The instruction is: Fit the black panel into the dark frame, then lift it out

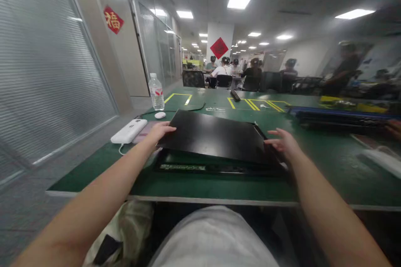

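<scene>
A flat, glossy black panel (213, 135), which looks like a display screen, lies tilted over a thin black frame (232, 169), its left side raised. A strip of green circuit board (182, 167) shows along the frame's near edge. My left hand (162, 132) grips the panel's left edge, thumb on top and the other fingers mostly hidden. At the right edge of panel and frame is my right hand (284, 143), fingers stretched and apart; the fingertips reach the edge, but firm contact is unclear.
On the green table (103, 175) stand a water bottle (156, 92) and a white power bank (129, 131) with a cable. A white mouse-like object (160, 115) and a dark remote-like bar (234, 95) lie farther back. Blue-black strips (341, 117) and another person's hand (394, 128) are at right.
</scene>
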`<action>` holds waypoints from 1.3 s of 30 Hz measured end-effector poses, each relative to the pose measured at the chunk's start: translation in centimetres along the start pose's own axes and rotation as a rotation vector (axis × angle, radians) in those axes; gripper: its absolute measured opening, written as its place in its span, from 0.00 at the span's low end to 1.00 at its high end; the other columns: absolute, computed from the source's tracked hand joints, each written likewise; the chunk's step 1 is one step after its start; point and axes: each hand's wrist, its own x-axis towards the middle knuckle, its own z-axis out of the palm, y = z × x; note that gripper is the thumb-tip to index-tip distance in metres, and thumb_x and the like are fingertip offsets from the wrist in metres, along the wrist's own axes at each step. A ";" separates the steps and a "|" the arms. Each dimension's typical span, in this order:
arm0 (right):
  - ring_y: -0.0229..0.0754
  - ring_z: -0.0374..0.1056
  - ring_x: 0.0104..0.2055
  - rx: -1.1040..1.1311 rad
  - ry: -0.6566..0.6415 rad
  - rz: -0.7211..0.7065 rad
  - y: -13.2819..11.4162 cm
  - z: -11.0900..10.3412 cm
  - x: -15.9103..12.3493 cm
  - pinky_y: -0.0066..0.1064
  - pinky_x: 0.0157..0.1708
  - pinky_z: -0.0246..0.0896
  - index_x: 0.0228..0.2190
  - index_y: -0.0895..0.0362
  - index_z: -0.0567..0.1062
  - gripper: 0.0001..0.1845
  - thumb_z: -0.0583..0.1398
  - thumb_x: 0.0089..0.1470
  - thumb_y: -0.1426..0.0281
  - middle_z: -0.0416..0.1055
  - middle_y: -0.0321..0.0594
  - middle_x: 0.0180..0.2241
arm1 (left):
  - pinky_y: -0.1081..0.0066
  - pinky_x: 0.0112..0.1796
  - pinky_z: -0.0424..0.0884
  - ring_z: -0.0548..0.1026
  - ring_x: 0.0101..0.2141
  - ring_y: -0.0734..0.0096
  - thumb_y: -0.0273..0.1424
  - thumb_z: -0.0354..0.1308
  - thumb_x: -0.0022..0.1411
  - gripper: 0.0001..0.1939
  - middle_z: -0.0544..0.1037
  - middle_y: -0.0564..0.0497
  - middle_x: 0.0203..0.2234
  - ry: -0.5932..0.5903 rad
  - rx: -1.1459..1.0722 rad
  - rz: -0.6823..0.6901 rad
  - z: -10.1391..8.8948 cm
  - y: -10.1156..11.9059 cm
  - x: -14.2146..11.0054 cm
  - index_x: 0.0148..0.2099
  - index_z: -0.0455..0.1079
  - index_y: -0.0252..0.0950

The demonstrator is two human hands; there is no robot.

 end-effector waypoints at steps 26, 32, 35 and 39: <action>0.33 0.53 0.14 -0.137 0.148 -0.147 0.3 0.2 0.2 0.24 0.15 0.45 0.33 0.59 0.75 0.14 0.57 0.55 0.61 0.75 0.46 0.19 | 0.69 0.27 0.71 0.79 0.25 0.63 0.29 0.73 0.35 0.20 0.83 0.49 0.25 -0.093 -0.021 -0.038 0.9 -0.7 -0.2 0.35 0.77 0.34; 0.35 0.56 0.15 -0.271 0.179 -0.207 1.0 -0.3 0.8 0.28 0.17 0.50 0.33 0.59 0.77 0.18 0.58 0.52 0.57 0.77 0.46 0.21 | 0.69 0.28 0.72 0.79 0.25 0.63 0.29 0.73 0.35 0.20 0.83 0.48 0.25 -0.116 0.000 -0.025 1.0 -1.0 0.0 0.35 0.77 0.33; 0.38 0.60 0.18 -0.400 0.184 -0.264 1.3 -0.5 1.0 0.30 0.20 0.54 0.34 0.58 0.78 0.20 0.57 0.51 0.55 0.78 0.45 0.24 | 0.69 0.28 0.72 0.79 0.25 0.63 0.29 0.73 0.35 0.20 0.83 0.47 0.26 -0.117 0.008 -0.035 1.0 -1.1 -0.1 0.35 0.77 0.33; 0.41 0.66 0.22 -0.523 0.207 -0.267 1.5 -0.6 1.2 0.32 0.24 0.57 0.35 0.57 0.80 0.21 0.57 0.51 0.55 0.80 0.45 0.28 | 0.69 0.28 0.73 0.79 0.26 0.63 0.29 0.72 0.36 0.20 0.84 0.46 0.27 -0.118 0.017 -0.037 1.1 -0.9 -0.4 0.36 0.76 0.33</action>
